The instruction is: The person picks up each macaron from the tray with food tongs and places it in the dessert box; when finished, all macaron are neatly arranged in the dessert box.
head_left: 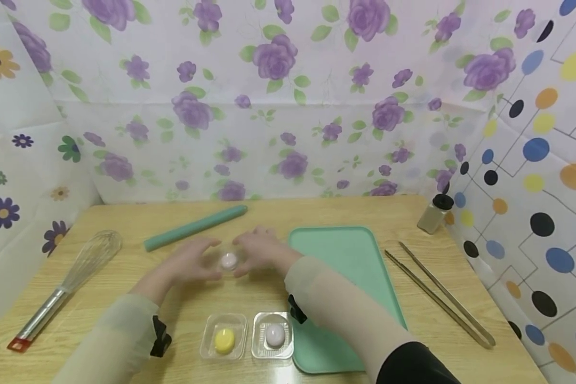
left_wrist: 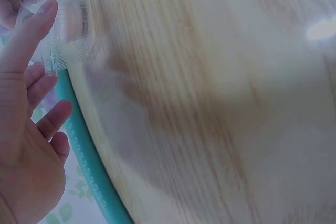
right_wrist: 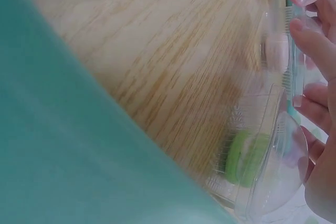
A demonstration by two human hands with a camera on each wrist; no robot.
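Observation:
A small clear plastic box with a pale pink macaron [head_left: 229, 261] in it sits between the hands at the table's middle. My left hand [head_left: 190, 260] pinches one side of this box [left_wrist: 79, 30], thumb on its upper edge and fingertips along the side. From the opposite side my right hand [head_left: 261, 249] grips the same box, its thumb [right_wrist: 314, 45] pressed near the rim. Just beside the right hand stands another clear box with a domed lid, holding a green macaron [right_wrist: 245, 158]; the hand hides it in the head view.
Nearer me are two clear boxes, one with a yellow macaron [head_left: 224, 341], one with a lilac macaron [head_left: 275, 335]. A green tray [head_left: 336, 245] lies under the right forearm. Around them are a whisk [head_left: 72, 282], rolling pin [head_left: 197, 228], tongs [head_left: 439, 293] and a black-capped jar [head_left: 434, 214].

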